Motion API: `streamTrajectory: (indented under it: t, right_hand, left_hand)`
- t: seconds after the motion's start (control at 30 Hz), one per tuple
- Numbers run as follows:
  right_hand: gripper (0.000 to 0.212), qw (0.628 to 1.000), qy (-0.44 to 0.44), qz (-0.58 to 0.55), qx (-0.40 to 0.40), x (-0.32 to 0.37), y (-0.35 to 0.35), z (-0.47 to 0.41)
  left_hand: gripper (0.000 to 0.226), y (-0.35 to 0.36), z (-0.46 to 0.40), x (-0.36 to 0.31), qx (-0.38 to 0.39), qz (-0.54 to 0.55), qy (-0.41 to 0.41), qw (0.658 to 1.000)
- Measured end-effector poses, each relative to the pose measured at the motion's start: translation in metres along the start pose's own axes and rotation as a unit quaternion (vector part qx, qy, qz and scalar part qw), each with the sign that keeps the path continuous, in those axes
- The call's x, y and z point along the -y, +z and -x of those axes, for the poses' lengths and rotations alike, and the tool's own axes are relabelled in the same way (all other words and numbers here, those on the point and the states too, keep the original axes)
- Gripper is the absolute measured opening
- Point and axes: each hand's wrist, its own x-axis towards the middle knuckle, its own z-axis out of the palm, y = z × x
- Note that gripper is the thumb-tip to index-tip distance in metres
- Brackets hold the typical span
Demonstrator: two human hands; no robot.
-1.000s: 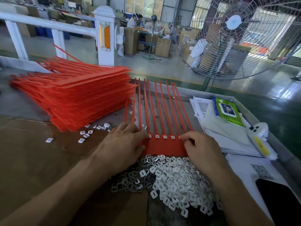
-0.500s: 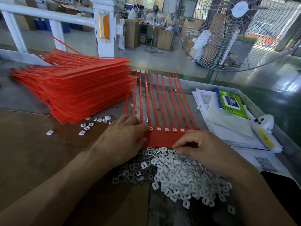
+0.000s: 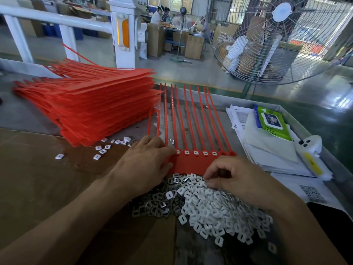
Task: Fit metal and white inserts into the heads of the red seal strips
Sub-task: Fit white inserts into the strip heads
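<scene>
A joined row of red seal strips (image 3: 193,161) lies flat in front of me, tails pointing away, with white inserts showing in several head slots. My left hand (image 3: 145,165) rests palm down on the row's left end, fingers spread. My right hand (image 3: 235,175) sits at the far edge of the heap of white inserts (image 3: 215,209), fingertips pinched together in the pieces; what they grip is hidden. Metal inserts (image 3: 154,207) lie heaped on the pile's left side.
A tall stack of red strip sheets (image 3: 91,109) fills the left back. Loose white inserts (image 3: 101,150) lie by it. At the right are papers (image 3: 267,152), a green wipes pack (image 3: 271,123), a white handheld device (image 3: 311,155) and a dark phone (image 3: 332,222). Cardboard (image 3: 38,169) covers the table.
My right hand has drawn back from the strip heads down to the edge of the white insert heap and curled its fingers. My left hand has stayed on the strips.
</scene>
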Motion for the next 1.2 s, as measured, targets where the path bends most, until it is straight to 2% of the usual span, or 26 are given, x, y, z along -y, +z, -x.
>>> streamTrajectory:
  t: [0.2,0.33,0.47,0.77,1.2]
  right_hand:
    - [0.014,0.998,0.019,-0.054,-0.004,0.003,-0.002,0.003]
    - [0.014,0.997,-0.001,-0.063,-0.053,0.002,0.000,0.001]
    - [0.024,0.987,-0.007,-0.111,-0.113,0.001,0.007,-0.003]
    - [0.031,0.966,-0.024,-0.183,-0.180,0.008,0.009,-0.005]
    - [0.033,0.957,-0.049,-0.195,-0.210,0.011,0.012,-0.005]
  left_hand:
    - [0.045,0.000,0.000,0.000,0.001,0.006,-0.001,1.000]
    - [0.045,0.000,0.001,0.000,-0.002,0.003,0.000,1.000]
    - [0.046,0.000,0.001,0.000,0.002,0.002,0.000,1.000]
    - [0.046,0.001,0.001,0.001,0.000,0.003,0.001,1.000]
    - [0.046,-0.004,0.001,-0.002,0.006,0.001,-0.002,1.000]
